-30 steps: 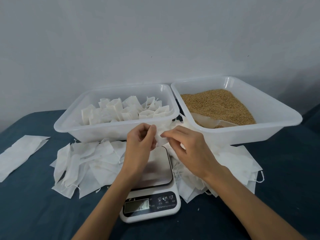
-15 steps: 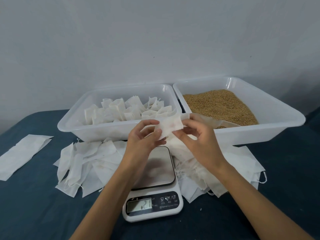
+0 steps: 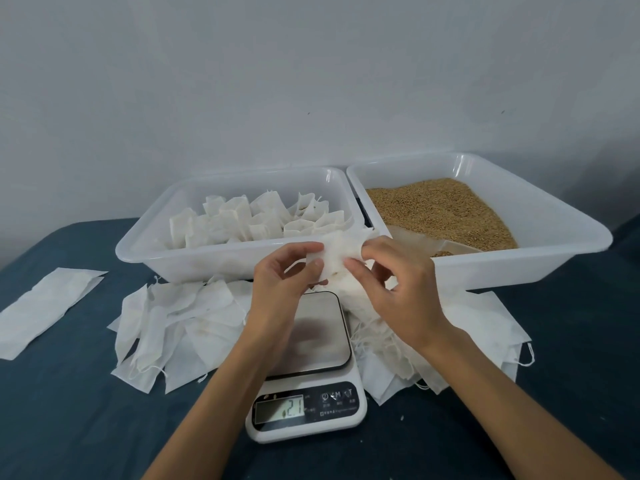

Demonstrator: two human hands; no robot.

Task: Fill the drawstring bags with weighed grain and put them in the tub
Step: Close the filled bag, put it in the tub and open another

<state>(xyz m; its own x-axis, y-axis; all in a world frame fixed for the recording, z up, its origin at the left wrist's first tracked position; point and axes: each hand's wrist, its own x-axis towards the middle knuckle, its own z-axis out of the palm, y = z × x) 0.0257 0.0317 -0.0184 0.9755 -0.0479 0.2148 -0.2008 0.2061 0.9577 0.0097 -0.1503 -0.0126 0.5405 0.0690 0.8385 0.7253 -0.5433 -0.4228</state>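
Bag: one small white drawstring bag, held in the air above the scale, just in front of the near rim of the left tub. Likely being opened at the mouth so grain can go in; it looks flat and unfilled.

Left hand: thumb and fingers curled, pinching the left edge of the bag.

Right hand: fingertips pinching the right edge of the bag, the other fingers loosely bent. Two hands on opposite edges suggests spreading the thin cloth apart.

Scale: near centre, plate bare, display lit; the digits are hard to read. It sits directly below the hands, probably so a bag can be set down for weighing without reaching.

Left tub: far left, holds a row of filled bags standing upright, packed side by side.

Right tub: far right, touching the left tub, holds loose grain and a pale scoop at its near edge.

Empty bags: flat heaps left and right of the scale, within easy reach.

Cloth strip: flat white piece, far left, well apart.
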